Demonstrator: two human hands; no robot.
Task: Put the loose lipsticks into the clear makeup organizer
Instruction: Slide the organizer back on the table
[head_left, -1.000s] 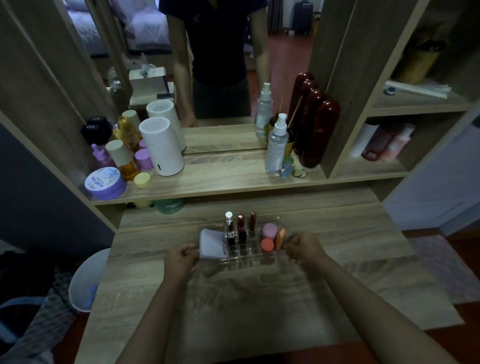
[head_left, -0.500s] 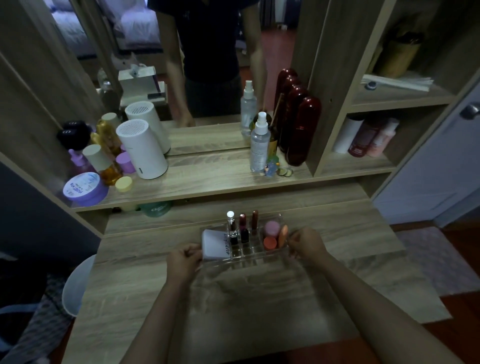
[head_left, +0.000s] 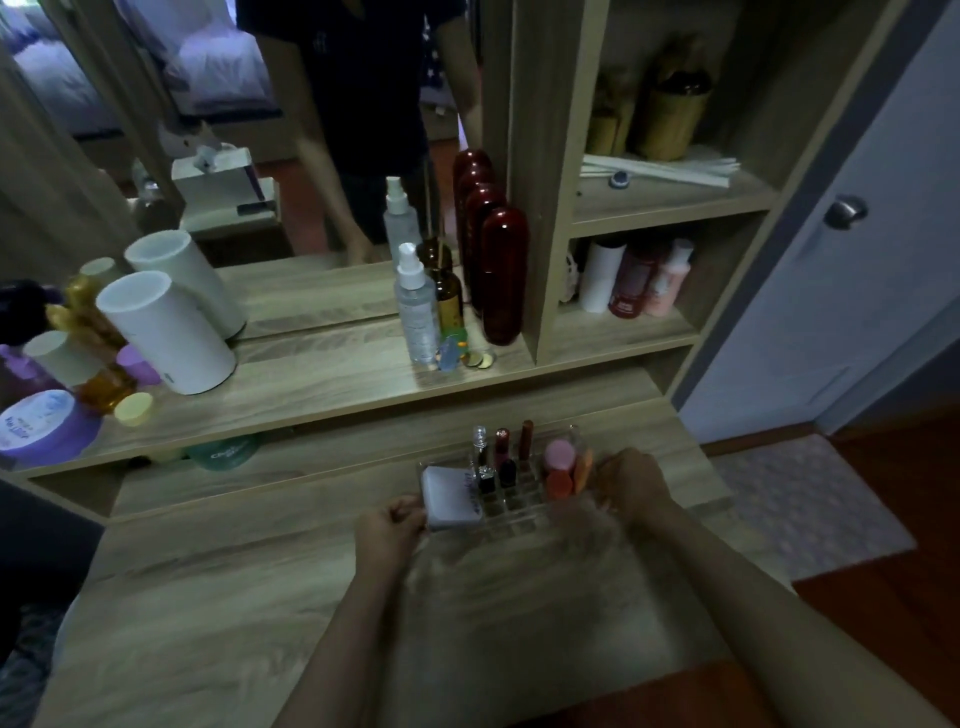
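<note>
The clear makeup organizer (head_left: 511, 512) sits on the wooden vanity top, gripped at both ends. My left hand (head_left: 390, 531) holds its left end by a white compact (head_left: 448, 496). My right hand (head_left: 635, 486) holds its right end. Several lipsticks stand upright in its slots: a clear-capped tube (head_left: 480, 453), a dark red one (head_left: 502, 448) and a brown-red one (head_left: 527, 439). Pink (head_left: 560, 454) and orange (head_left: 559, 483) round items fill the right compartment. I see no loose lipstick on the table.
A raised shelf behind holds a white cylinder (head_left: 165, 332), a purple jar (head_left: 44, 427), small bottles, a spray bottle (head_left: 415, 306) and dark red bottles (head_left: 500, 273). A mirror stands behind it. Side shelves (head_left: 623, 332) and a door (head_left: 852, 260) are to the right.
The view has swung to the right and closer. Both hands keep their hold on the organizer, which has moved slightly away from me on the table.
</note>
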